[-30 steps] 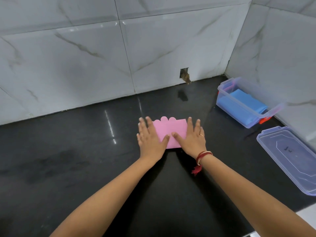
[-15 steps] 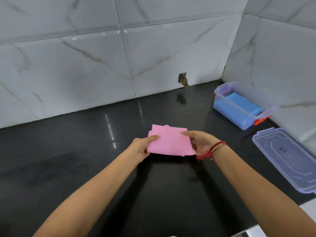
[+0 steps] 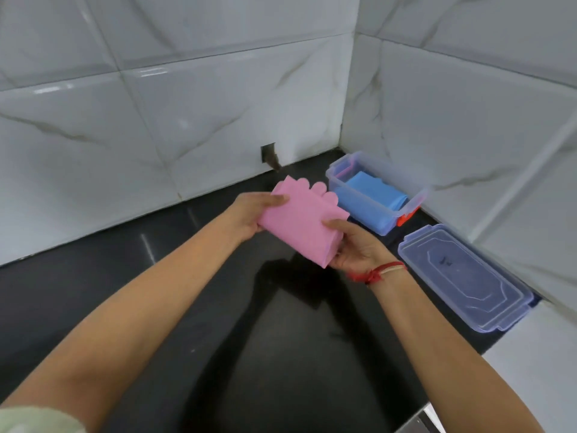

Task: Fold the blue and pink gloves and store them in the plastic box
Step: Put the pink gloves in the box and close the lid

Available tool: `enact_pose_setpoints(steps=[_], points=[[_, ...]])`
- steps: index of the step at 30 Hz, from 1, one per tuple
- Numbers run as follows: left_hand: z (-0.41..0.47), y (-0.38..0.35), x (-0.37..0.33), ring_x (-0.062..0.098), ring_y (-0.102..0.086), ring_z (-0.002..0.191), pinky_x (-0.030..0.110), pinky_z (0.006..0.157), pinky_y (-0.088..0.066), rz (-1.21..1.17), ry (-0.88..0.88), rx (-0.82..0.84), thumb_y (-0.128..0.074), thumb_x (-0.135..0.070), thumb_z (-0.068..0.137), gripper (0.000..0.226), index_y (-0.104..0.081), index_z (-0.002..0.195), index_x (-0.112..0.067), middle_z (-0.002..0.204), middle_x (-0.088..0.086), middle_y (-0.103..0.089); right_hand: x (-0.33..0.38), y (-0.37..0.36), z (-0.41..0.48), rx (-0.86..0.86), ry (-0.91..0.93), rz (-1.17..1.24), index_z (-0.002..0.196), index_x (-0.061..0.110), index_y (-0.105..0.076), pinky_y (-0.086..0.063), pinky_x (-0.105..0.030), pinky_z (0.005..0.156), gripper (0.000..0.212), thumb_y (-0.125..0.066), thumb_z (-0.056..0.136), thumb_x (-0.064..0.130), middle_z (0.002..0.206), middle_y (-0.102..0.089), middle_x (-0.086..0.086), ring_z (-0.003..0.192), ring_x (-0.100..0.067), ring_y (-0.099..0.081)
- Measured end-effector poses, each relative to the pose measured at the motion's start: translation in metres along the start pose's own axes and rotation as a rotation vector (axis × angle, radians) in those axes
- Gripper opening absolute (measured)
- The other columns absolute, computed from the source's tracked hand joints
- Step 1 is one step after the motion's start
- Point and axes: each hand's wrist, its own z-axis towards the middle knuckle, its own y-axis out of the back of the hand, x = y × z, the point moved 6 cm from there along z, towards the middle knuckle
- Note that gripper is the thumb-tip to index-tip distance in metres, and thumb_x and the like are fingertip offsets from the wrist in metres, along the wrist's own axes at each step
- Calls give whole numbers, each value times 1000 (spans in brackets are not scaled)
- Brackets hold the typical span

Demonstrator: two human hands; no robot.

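The folded pink gloves (image 3: 304,218) are held in the air above the black counter, fingertips pointing toward the wall. My left hand (image 3: 249,215) grips their left end, thumb on top. My right hand (image 3: 354,246) holds the near right end, thumb on top and fingers underneath. The clear plastic box (image 3: 338,179) stands just right of the gloves in the corner, with the folded blue gloves (image 3: 368,193) lying inside it.
The box's clear lid (image 3: 462,276) lies on the black counter (image 3: 156,276) at the right, near the counter's end. Marble-tiled walls close in behind and to the right. A small hole (image 3: 270,154) is in the back wall.
The pink gloves went from pressed flat on the counter to lifted in both hands, and have moved up and right toward the box.
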Motion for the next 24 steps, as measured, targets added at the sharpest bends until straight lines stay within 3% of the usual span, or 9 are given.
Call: enact_pose_setpoints(steps=[2, 5, 9, 11, 16, 18, 20, 24], points=[[19, -34, -19, 27, -62, 104, 42, 88, -52, 26, -21, 65, -75, -5, 74, 45, -60, 115, 4, 118, 16, -64, 36, 8, -2, -5, 129, 2, 110, 10, -59, -60, -47, 69, 38, -69, 74, 3, 95, -76, -11, 85, -26, -73], [43, -82, -45, 24, -63, 92, 39, 82, -53, 49, -66, 139, -71, -3, 79, 40, -59, 116, 6, 120, 17, -63, 88, 17, -7, -89, 256, -76, 98, 9, -62, -61, -40, 66, 15, -60, 84, 4, 80, -76, -5, 72, -18, -73], [73, -132, -65, 27, -61, 99, 41, 86, -52, 125, -115, 168, -72, -5, 80, 47, -56, 121, 9, 124, 21, -61, 146, 30, -10, -231, 336, -237, 93, 9, -59, -59, -26, 59, 7, -54, 89, 6, 82, -68, -4, 74, -16, -66], [90, -145, -69, 31, -61, 102, 44, 87, -52, 216, -150, 155, -74, -8, 78, 50, -55, 122, 8, 124, 21, -60, 166, 36, -5, -303, 354, -290, 91, 7, -56, -57, -24, 49, 10, -48, 89, 1, 74, -65, -6, 66, -17, -63], [127, -160, -63, 30, -60, 105, 39, 92, -50, 517, -198, 147, -74, -9, 79, 41, -60, 114, 6, 116, 16, -62, 186, 51, 20, -446, 331, -565, 103, 2, -47, -49, -33, 68, 20, -37, 89, -8, 78, -51, -9, 68, -19, -50], [135, -162, -60, 24, -59, 92, 33, 81, -51, 619, -222, 133, -74, -12, 80, 31, -64, 106, 3, 99, 11, -62, 188, 57, 28, -483, 294, -627, 106, 2, -44, -48, -33, 70, 20, -38, 89, -7, 80, -50, -10, 68, -20, -49], [139, -167, -61, 17, -53, 72, 26, 62, -45, 757, -272, 128, -71, -15, 82, 13, -62, 80, -6, 78, 5, -55, 190, 61, 32, -489, 250, -689, 106, 1, -43, -49, -35, 74, 19, -41, 89, -5, 83, -50, -10, 70, -20, -50], [147, -179, -62, 12, -32, 50, 22, 46, -24, 1117, -432, 120, -65, -14, 86, 44, -35, 54, -14, 56, 1, -34, 195, 65, 37, -511, 234, -926, 103, -1, -50, -52, -35, 71, 19, -48, 85, 2, 83, -54, -12, 72, -20, -56]])
